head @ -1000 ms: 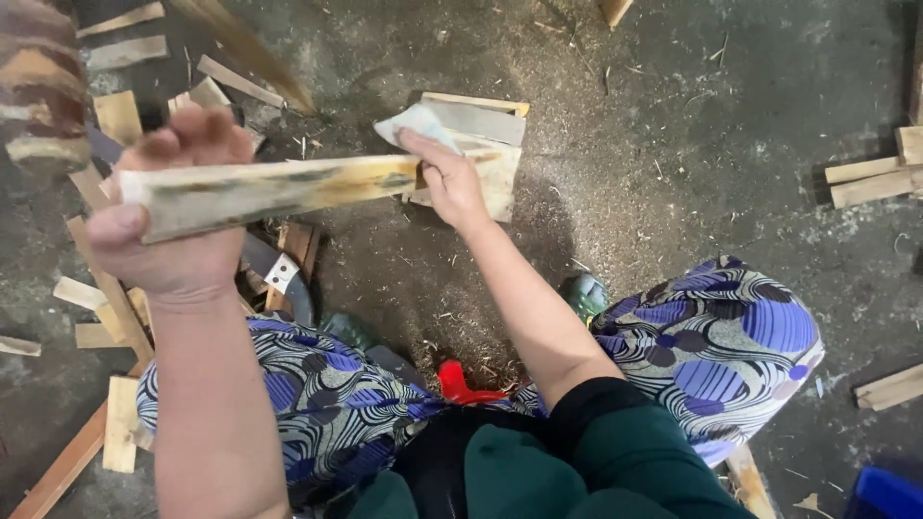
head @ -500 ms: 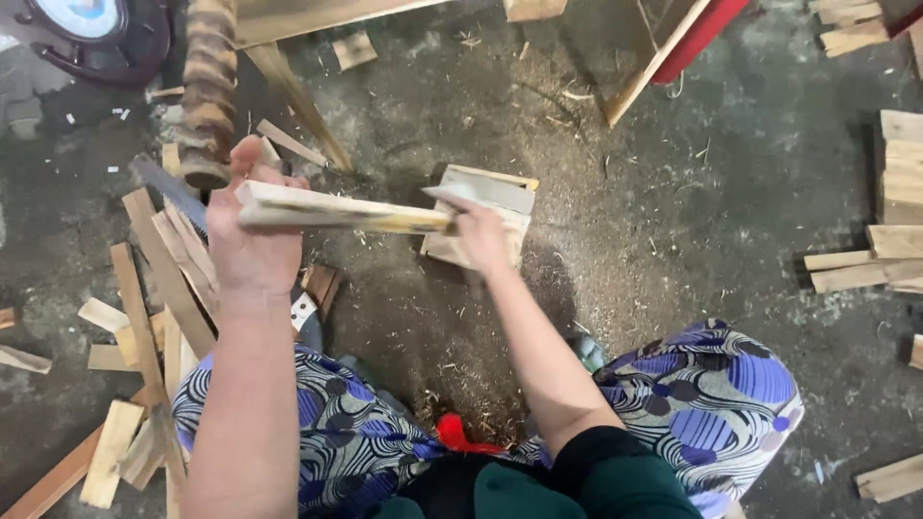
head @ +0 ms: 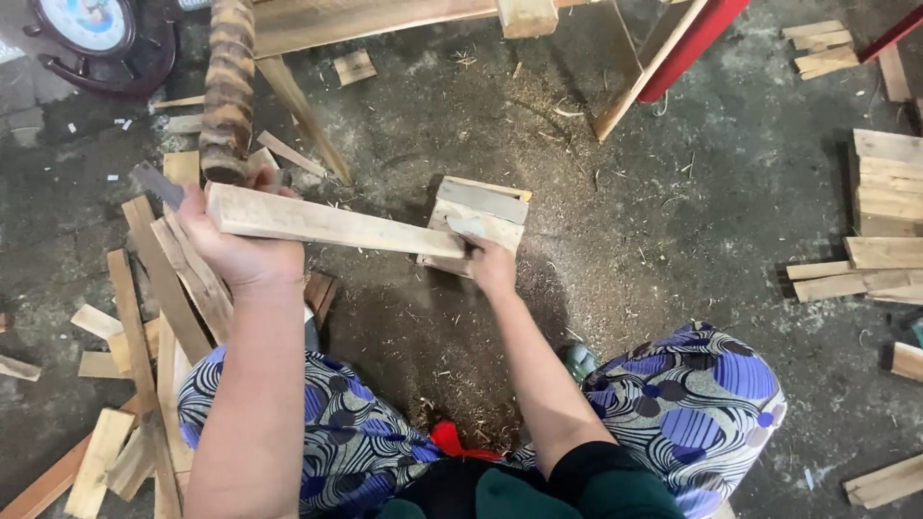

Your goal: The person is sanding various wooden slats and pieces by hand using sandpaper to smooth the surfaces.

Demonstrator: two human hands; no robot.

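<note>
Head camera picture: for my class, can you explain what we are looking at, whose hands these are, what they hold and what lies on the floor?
The camera sits on a person's head and looks down, so both arms are that person's own. The left hand grips one end of a long pale wooden plank, held level. The right hand is at the plank's other end, pressing what looks like sandpaper against it. Just beyond lies a small stack of wooden blocks on the dusty concrete floor. Wood offcuts lie scattered on the left, stacked boards on the right.
</note>
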